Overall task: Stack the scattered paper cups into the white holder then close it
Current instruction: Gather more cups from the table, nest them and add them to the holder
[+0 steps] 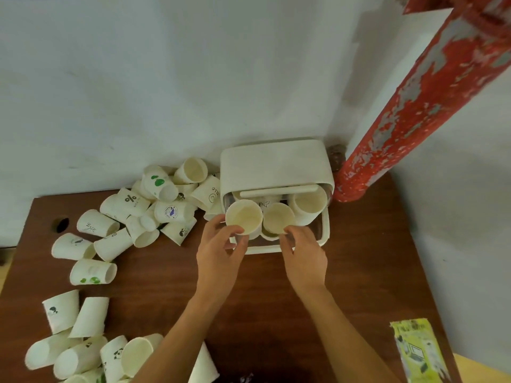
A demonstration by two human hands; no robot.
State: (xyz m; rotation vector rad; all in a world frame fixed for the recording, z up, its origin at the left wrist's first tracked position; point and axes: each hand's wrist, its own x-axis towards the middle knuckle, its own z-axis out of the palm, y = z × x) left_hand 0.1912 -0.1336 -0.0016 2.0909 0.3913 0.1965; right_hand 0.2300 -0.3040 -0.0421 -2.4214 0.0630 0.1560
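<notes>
The white holder stands open against the wall, its lid raised over several upright cup stacks. My left hand grips the front-left cup stack at its near side. My right hand pinches the rim of the middle cup stack. A third, taller stack stands at the holder's right. Scattered paper cups lie on their sides in a heap left of the holder, and more loose cups lie at the table's front left.
The brown wooden table has a cable hole at its left. A red peeling pipe rises at the back right corner. A yellow-green packet lies at the front right edge.
</notes>
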